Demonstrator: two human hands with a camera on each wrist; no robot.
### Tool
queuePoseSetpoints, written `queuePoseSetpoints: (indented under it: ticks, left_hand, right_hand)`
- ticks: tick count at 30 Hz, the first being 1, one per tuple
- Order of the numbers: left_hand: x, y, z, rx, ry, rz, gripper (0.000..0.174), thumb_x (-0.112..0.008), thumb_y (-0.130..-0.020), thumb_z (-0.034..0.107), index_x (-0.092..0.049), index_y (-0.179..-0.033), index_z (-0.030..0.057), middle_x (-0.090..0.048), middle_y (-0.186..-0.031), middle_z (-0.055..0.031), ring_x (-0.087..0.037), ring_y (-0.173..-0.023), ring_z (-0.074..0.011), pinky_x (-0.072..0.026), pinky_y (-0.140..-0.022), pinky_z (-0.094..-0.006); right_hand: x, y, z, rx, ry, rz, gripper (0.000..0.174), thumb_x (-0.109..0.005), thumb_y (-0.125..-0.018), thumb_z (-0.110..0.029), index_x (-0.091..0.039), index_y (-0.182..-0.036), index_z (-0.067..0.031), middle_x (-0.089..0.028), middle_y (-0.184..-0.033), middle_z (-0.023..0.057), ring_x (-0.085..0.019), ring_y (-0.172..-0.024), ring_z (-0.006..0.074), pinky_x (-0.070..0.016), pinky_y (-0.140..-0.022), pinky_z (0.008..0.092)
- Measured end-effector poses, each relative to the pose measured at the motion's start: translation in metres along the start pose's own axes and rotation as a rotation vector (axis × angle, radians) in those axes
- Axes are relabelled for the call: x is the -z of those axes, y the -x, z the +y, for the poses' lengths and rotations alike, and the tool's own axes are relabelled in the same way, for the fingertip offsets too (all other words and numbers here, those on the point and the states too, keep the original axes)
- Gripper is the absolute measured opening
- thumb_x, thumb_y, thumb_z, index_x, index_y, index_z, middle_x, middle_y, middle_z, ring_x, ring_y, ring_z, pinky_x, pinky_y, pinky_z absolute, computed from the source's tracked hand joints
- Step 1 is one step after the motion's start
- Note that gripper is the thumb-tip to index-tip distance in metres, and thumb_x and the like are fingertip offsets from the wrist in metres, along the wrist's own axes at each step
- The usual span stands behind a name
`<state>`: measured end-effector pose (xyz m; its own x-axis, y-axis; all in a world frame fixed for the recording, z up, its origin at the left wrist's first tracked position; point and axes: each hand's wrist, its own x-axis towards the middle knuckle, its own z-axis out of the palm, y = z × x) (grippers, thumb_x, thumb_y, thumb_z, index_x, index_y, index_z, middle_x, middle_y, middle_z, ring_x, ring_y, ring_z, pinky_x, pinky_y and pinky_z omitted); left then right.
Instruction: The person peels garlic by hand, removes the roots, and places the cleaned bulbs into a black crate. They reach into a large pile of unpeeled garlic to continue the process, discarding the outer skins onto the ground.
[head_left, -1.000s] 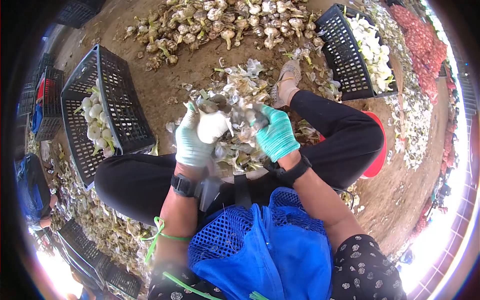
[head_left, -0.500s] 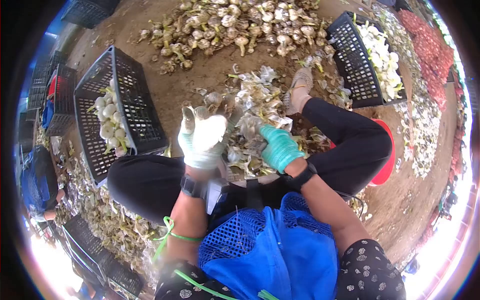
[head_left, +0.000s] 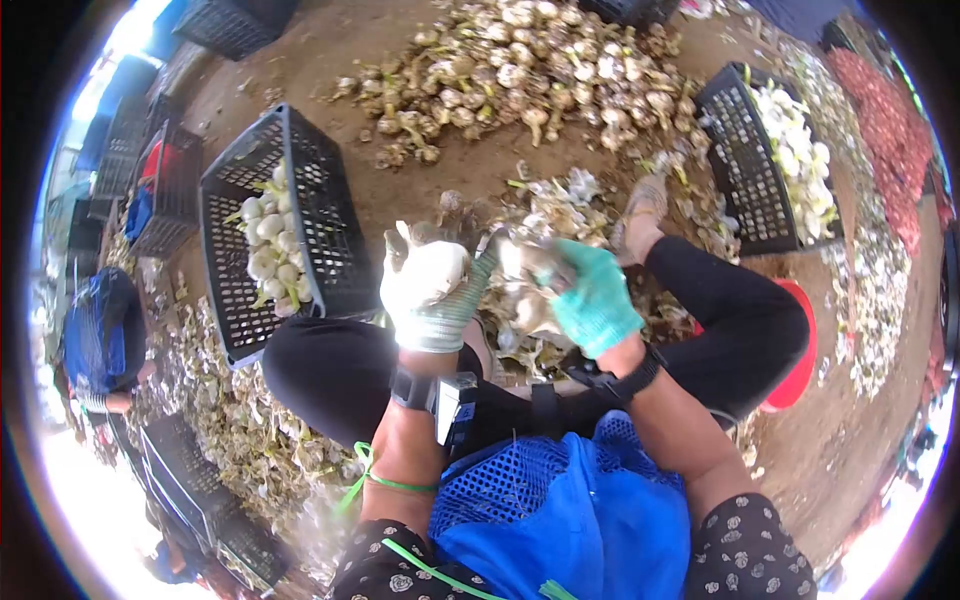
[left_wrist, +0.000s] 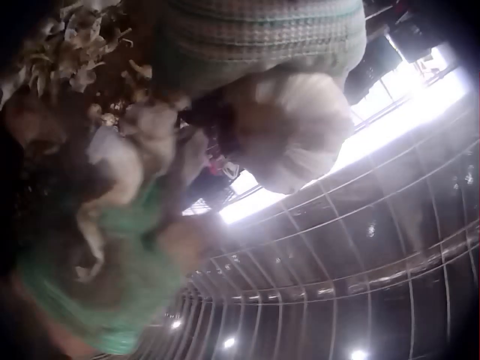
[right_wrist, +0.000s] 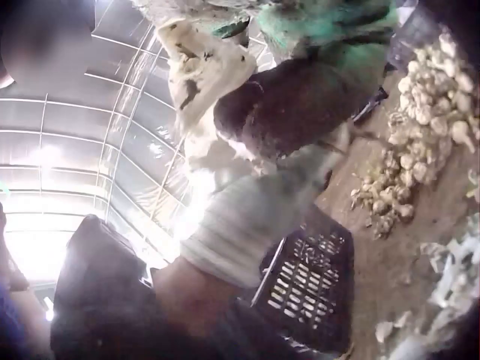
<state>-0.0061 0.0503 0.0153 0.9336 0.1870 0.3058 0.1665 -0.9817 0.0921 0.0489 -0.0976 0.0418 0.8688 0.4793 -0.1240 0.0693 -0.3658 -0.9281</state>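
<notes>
A white garlic bulb [head_left: 437,270] sits in my gloved left hand [head_left: 430,318], which grips it with the fingers pointing forward. In the left wrist view the bulb [left_wrist: 296,135] shows smooth white ribs below the striped glove. To the right, my right hand [head_left: 600,305], in a green glove with dirty fingertips, pinches papery garlic skin [head_left: 528,285]. This skin [right_wrist: 199,75] hangs in torn, pale pieces in the right wrist view. The two hands are close together above a heap of loose husks [head_left: 565,215] between the legs.
A black crate [head_left: 335,215] with peeled bulbs stands at the left, another crate [head_left: 735,160] at the right. Ahead lies a pile of unpeeled garlic [head_left: 520,75]. A red tub-like object [head_left: 797,365] shows under the right knee. Another person [head_left: 105,330] is at far left.
The head view has turned, so the scene sits farther right. My right hand drew away from the bulb with skin in its fingers, and is now lifted beside the left, which keeps the bulb.
</notes>
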Motion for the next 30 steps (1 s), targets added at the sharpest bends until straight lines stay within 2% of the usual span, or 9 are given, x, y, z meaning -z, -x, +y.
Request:
queuePoseSetpoints:
  ticks: [3, 6, 8, 10, 11, 18, 23, 27, 30]
  left_hand:
    - [-0.034, 0.014, 0.002, 0.863, 2.527, -0.081, 0.034, -0.049, -0.077, 0.039, -0.053, -0.089, 0.0077, -0.057, -0.079, -0.0091, -0.054, -0.07, -0.0217, -0.0433, -0.067, -0.0353]
    - [-0.032, 0.01, 0.01, 1.246, 2.44, -0.263, 0.033, -0.045, -0.08, 0.037, -0.052, -0.092, 0.0073, -0.056, -0.085, -0.0112, -0.054, -0.077, -0.0228, -0.0432, -0.068, -0.0356]
    - [-0.035, 0.012, 0.012, 1.108, 2.461, -0.23, 0.034, -0.044, -0.08, 0.038, -0.052, -0.092, 0.0076, -0.057, -0.086, -0.0106, -0.054, -0.079, -0.0224, -0.0437, -0.068, -0.0327]
    - [-0.028, 0.012, 0.015, 1.068, 2.379, -0.299, 0.034, -0.044, -0.08, 0.039, -0.052, -0.09, 0.0082, -0.057, -0.084, -0.01, -0.055, -0.077, -0.0218, -0.0448, -0.066, -0.0324]
    - [-0.027, 0.01, 0.016, 1.076, 2.384, -0.29, 0.034, -0.044, -0.08, 0.039, -0.052, -0.09, 0.0082, -0.057, -0.084, -0.01, -0.055, -0.077, -0.0218, -0.0448, -0.066, -0.0324]
    - [-0.032, 0.014, 0.023, 1.163, 2.377, -0.146, 0.022, -0.048, -0.081, 0.027, -0.051, -0.089, 0.0071, -0.057, -0.081, -0.0083, -0.056, -0.073, -0.0194, -0.0467, -0.065, -0.0313]
    - [-0.031, 0.015, 0.026, 1.013, 2.257, -0.058, 0.019, -0.046, -0.082, 0.022, -0.05, -0.091, 0.0048, -0.056, -0.082, -0.0079, -0.056, -0.072, -0.0165, -0.047, -0.062, -0.0275]
    - [-0.036, 0.019, 0.025, 1.052, 2.225, -0.099, 0.019, -0.047, -0.082, 0.021, -0.052, -0.088, 0.0041, -0.056, -0.079, -0.0074, -0.056, -0.069, -0.0161, -0.047, -0.06, -0.0263]
    - [-0.038, 0.02, 0.026, 1.1, 2.239, -0.109, 0.018, -0.047, -0.081, 0.021, -0.053, -0.086, 0.0043, -0.056, -0.077, -0.0066, -0.056, -0.067, -0.0163, -0.0471, -0.06, -0.026]
  right_hand:
    - [-0.025, 0.005, 0.015, 0.111, 0.051, 0.127, 0.019, -0.052, -0.067, -0.009, -0.056, -0.084, -0.0008, -0.055, -0.072, 0.0214, -0.053, -0.067, 0.0348, -0.0431, -0.06, 0.0374]
    - [-0.021, -0.003, 0.026, -0.123, -0.099, 0.113, 0.021, -0.051, -0.068, -0.006, -0.056, -0.087, 0.0005, -0.055, -0.071, 0.0218, -0.055, -0.066, 0.0324, -0.0433, -0.059, 0.0345]
    - [-0.016, -0.003, 0.036, 0.05, -0.083, 0.16, 0.022, -0.05, -0.069, -0.003, -0.056, -0.09, 0.0013, -0.055, -0.065, 0.0173, -0.055, -0.058, 0.0258, -0.0427, -0.053, 0.0303]
    - [0.0, -0.001, -0.007, -0.298, -0.168, 0.073, 0.02, -0.05, -0.072, -0.003, -0.056, -0.09, 0.0028, -0.054, -0.06, 0.0097, -0.05, -0.053, 0.0147, -0.0404, -0.05, 0.0266]
    - [-0.009, 0.0, 0.023, -0.121, -0.15, 0.176, 0.018, -0.05, -0.074, -0.004, -0.056, -0.089, 0.0035, -0.053, -0.058, 0.0035, -0.046, -0.053, 0.0072, -0.0378, -0.047, 0.0241]
    - [-0.024, 0.005, 0.032, 0.019, -0.111, 0.129, 0.019, -0.053, -0.073, -0.009, -0.056, -0.088, 0.0018, -0.054, -0.061, 0.0134, -0.049, -0.052, 0.0162, -0.0395, -0.05, 0.0269]
    - [-0.025, 0.006, 0.028, -0.024, 0.19, 0.147, 0.022, -0.055, -0.068, -0.013, -0.057, -0.086, 0.0007, -0.055, -0.073, 0.0215, -0.054, -0.071, 0.0343, -0.0439, -0.062, 0.0374]
    - [-0.024, 0.009, 0.035, -0.047, 0.16, 0.098, 0.022, -0.055, -0.068, -0.011, -0.057, -0.086, 0.0009, -0.055, -0.073, 0.0216, -0.054, -0.07, 0.0341, -0.0438, -0.062, 0.0369]
    - [-0.018, 0.012, 0.023, 0.035, 0.323, 0.11, 0.026, -0.051, -0.066, 0.0, -0.054, -0.091, 0.0036, -0.057, -0.072, 0.0131, -0.055, -0.065, 0.0197, -0.043, -0.058, 0.0274]
